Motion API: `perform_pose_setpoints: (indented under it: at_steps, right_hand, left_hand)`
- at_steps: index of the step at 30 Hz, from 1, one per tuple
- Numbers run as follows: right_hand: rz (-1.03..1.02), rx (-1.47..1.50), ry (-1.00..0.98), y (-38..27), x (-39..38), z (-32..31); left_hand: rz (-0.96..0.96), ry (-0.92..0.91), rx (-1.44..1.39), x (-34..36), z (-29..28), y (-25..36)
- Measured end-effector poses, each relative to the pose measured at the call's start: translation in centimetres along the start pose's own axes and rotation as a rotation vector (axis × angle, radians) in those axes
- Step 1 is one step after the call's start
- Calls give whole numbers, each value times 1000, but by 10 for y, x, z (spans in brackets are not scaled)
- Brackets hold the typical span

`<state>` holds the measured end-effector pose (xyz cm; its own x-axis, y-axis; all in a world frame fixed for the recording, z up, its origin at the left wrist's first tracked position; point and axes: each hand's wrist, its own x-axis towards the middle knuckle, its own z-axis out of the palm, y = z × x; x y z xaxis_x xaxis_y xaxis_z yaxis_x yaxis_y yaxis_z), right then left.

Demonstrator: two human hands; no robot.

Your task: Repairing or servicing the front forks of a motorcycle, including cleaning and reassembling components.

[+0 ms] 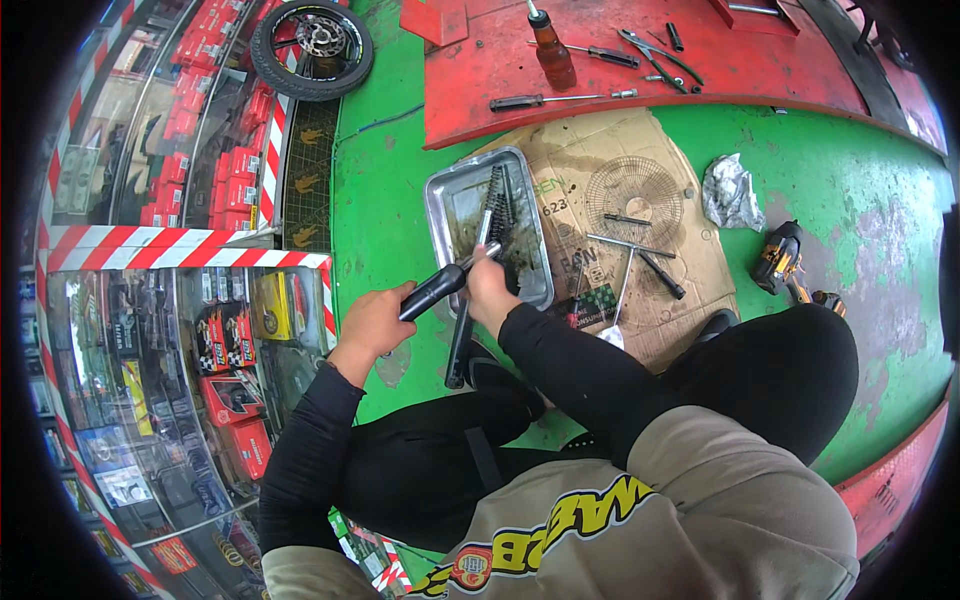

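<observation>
My left hand (376, 326) is wrapped round a black tube (432, 292), which looks like a fork leg and slants up to the right. Its shiny metal end reaches toward my right hand (489, 288). My right hand is closed round a long metal and black shaft (461, 345) that runs from the tray down toward my foot; exactly what the fingers grip is partly hidden. Under and beyond my hands sits a metal tray (437, 215) with dark, oily residue. A coil spring (497, 190) and other slim parts lie in it.
Right of the tray, oil-stained cardboard (690, 285) bears a T-handle wrench (628, 275) and short rods. A crumpled rag (732, 190) and cordless drill (778, 258) lie farther right. A red platform (480, 55) holds a bottle (553, 55), screwdrivers and pliers. Glass cases (180, 330) stand left.
</observation>
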<state>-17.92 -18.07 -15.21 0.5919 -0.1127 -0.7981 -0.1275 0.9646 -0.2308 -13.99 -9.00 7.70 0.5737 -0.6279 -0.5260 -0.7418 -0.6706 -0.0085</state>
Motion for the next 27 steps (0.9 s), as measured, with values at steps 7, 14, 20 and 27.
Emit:
perform_pose_setpoints:
  at_steps: [7,14,20,27]
  right_hand:
    - [-94,-14,16,-1,-1,-3]
    - [71,-7,-80,9,-43,26]
    - [10,43,-77,-18,8,-12]
    - [60,-64,-22,10,-48,25]
  left_hand:
    - [-8,28,62,-6,-4,1]
    - [-53,24,-10,-7,3,-7]
    - [-49,-12,40,1,-10,12]
    - [-41,35,59,-3,1,-1]
